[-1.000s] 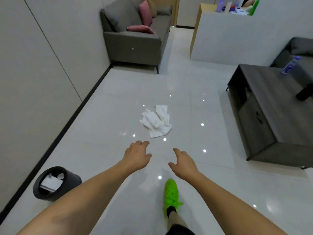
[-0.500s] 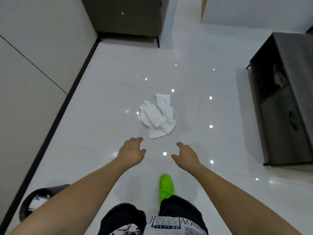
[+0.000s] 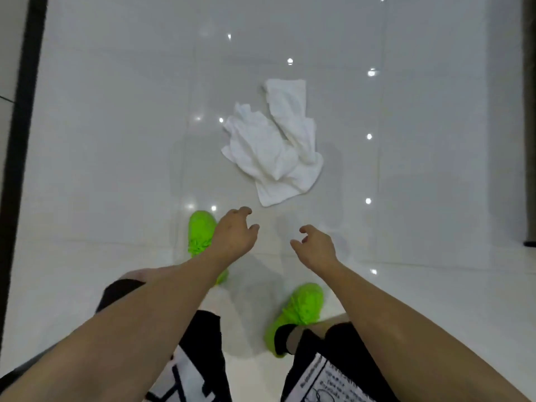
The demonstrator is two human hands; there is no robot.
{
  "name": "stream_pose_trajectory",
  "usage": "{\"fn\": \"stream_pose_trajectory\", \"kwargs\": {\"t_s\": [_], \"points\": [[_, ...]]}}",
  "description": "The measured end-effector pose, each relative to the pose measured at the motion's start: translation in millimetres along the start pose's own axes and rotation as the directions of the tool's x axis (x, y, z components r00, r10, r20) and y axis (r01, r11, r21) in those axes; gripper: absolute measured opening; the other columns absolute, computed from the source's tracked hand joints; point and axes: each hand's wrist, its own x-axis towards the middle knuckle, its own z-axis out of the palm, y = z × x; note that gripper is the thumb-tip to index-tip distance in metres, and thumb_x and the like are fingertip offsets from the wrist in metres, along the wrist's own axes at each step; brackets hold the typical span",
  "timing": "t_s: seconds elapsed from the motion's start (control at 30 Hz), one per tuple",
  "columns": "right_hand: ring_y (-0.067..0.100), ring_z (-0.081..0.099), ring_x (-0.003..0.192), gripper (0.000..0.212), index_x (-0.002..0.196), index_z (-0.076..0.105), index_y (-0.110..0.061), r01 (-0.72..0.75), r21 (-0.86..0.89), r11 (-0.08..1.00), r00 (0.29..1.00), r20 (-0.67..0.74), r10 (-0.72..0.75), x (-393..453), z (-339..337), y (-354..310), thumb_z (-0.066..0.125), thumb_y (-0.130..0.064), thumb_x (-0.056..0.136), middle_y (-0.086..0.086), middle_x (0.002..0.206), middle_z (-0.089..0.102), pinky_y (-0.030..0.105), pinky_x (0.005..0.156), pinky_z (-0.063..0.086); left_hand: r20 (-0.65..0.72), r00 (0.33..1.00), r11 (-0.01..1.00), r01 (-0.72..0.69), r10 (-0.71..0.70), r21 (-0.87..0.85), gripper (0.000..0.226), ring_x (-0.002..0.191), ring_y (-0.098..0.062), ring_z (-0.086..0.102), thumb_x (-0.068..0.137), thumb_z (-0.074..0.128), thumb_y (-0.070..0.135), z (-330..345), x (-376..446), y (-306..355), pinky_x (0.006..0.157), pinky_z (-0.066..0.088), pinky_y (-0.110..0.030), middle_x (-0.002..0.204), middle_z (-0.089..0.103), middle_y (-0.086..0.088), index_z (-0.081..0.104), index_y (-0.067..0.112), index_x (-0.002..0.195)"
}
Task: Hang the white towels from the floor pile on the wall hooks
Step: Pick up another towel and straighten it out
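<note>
A crumpled pile of white towels [image 3: 275,146] lies on the glossy white floor, just ahead of me. My left hand [image 3: 235,233] hovers a little short of the pile's near corner, fingers apart and curled, holding nothing. My right hand [image 3: 316,245] is stretched out beside it, below and right of the pile, also empty with fingers spread. Neither hand touches the towels. No wall hooks are in view.
My two bright green shoes stand on the white tiled floor [image 3: 116,140], the left shoe [image 3: 200,233] under my left hand and the right shoe [image 3: 298,311] nearer me. A dark baseboard [image 3: 20,140] runs along the left wall. A dark cabinet edge [image 3: 529,111] shows at far right.
I have stepped closer and tilted my view down: the towel pile is now larger and nearer, the sofa and bin have left the view, and both shoes now show beneath my outstretched hands.
</note>
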Motion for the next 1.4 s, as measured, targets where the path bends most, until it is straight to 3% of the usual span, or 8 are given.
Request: {"fn": "stream_pose_trajectory", "kwargs": {"t_s": [0.23, 0.43, 0.7, 0.83, 0.93, 1.07, 1.2, 1.4], "points": [[0.021, 0.063, 0.100, 0.053, 0.134, 0.055, -0.012, -0.155, 0.320, 0.935, 0.988, 0.066, 0.141, 216.7, 121.9, 25.7, 0.066, -0.036, 0.088, 0.006, 0.117, 0.065, 0.034, 0.091, 0.051, 0.061, 0.998, 0.999, 0.027, -0.029, 0.038, 0.051, 0.119, -0.028, 0.052, 0.092, 0.056, 0.037, 124.1, 186.2, -89.7, 0.095, 0.039, -0.033, 0.132, 0.054, -0.012, 0.048, 0.018, 0.138], [0.026, 0.068, 0.075, 0.027, 0.089, 0.070, -0.003, -0.248, 0.693, 0.677, 0.955, 0.056, 0.293, 316.2, 175.4, 26.2, 0.070, -0.030, 0.087, 0.014, 0.086, 0.072, 0.041, 0.080, 0.060, 0.029, 0.999, 0.999, 0.045, -0.046, 0.028, 0.050, 0.114, -0.027, 0.055, 0.090, 0.057, 0.036, 189.4, 259.9, -133.0, 0.093, 0.039, -0.030, 0.129, 0.055, -0.010, 0.051, 0.018, 0.136], [0.027, 0.071, 0.085, 0.006, 0.086, 0.065, -0.006, -0.235, 0.943, 0.238, 0.924, 0.140, 0.357, 329.1, 174.1, 26.2, 0.063, -0.005, 0.092, 0.014, 0.092, 0.072, 0.035, 0.076, 0.061, 0.036, 0.995, 0.985, 0.094, -0.090, -0.144, 0.047, 0.107, -0.022, 0.056, 0.089, 0.060, 0.034, 199.1, 283.2, -114.1, 0.087, 0.041, -0.027, 0.122, 0.060, -0.005, 0.053, 0.018, 0.133], [0.026, 0.068, 0.082, 0.016, 0.080, 0.060, -0.009, -0.199, 0.890, 0.411, 0.971, 0.124, 0.203, 323.9, 168.1, 34.5, 0.058, -0.004, 0.095, 0.012, 0.088, 0.068, 0.042, 0.082, 0.060, -0.006, 0.976, 0.847, 0.184, -0.216, -0.499, 0.036, 0.097, -0.015, 0.058, 0.090, 0.057, 0.041, 191.8, 289.6, -89.8, 0.085, 0.045, -0.028, 0.113, 0.063, 0.005, 0.057, 0.024, 0.122], [0.017, 0.069, 0.069, 0.009, 0.088, 0.064, -0.010, -0.227, 0.722, 0.654, 0.964, 0.263, 0.044, 315.3, 169.0, 45.5, 0.059, -0.008, 0.095, 0.006, 0.080, 0.071, 0.032, 0.065, 0.060, 0.003, 0.949, 0.682, 0.229, -0.315, -0.694, 0.036, 0.101, -0.019, 0.059, 0.091, 0.060, 0.035, 183.9, 298.0, -76.9, 0.093, 0.049, -0.036, 0.113, 0.062, 0.002, 0.057, 0.018, 0.123], [0.019, 0.066, 0.065, 0.005, 0.088, 0.066, -0.011, -0.282, 0.729, 0.624, 0.958, 0.247, 0.145, 309.8, 177.7, 57.0, 0.063, -0.013, 0.092, 0.008, 0.078, 0.072, 0.036, 0.066, 0.060, 0.170, 0.914, 0.438, 0.332, -0.369, -0.835, 0.006, 0.088, -0.022, 0.067, 0.090, 0.068, 0.018, 179.3, 299.2, -71.4, 0.066, 0.056, -0.030, 0.099, 0.069, -0.005, 0.066, 0.012, 0.092], [0.024, 0.067, 0.083, 0.016, 0.094, 0.061, -0.017, -0.231, 0.703, 0.673, 0.955, 0.033, 0.294, 289.1, 173.2, 58.8, 0.071, -0.026, 0.085, 0.007, 0.094, 0.069, 0.041, 0.081, 0.059, -0.014, 0.948, 0.696, 0.223, -0.318, -0.682, 0.021, 0.087, -0.025, 0.068, 0.083, 0.073, 0.031, 169.4, 272.4, -63.1, 0.072, 0.054, -0.032, 0.088, 0.072, -0.004, 0.069, 0.010, 0.083], [0.025, 0.067, 0.086, 0.025, 0.106, 0.061, -0.015, -0.238, 0.703, 0.671, 0.959, 0.058, 0.279, 162.6, 109.4, 24.7, 0.070, -0.024, 0.085, 0.008, 0.098, 0.067, 0.038, 0.073, 0.060, -0.086, 0.989, 0.921, 0.076, -0.117, -0.382, 0.050, 0.098, -0.030, 0.060, 0.089, 0.060, 0.048, 86.7, 158.4, -0.7, 0.083, 0.046, -0.038, 0.097, 0.064, -0.011, 0.062, 0.002, 0.108]]}}
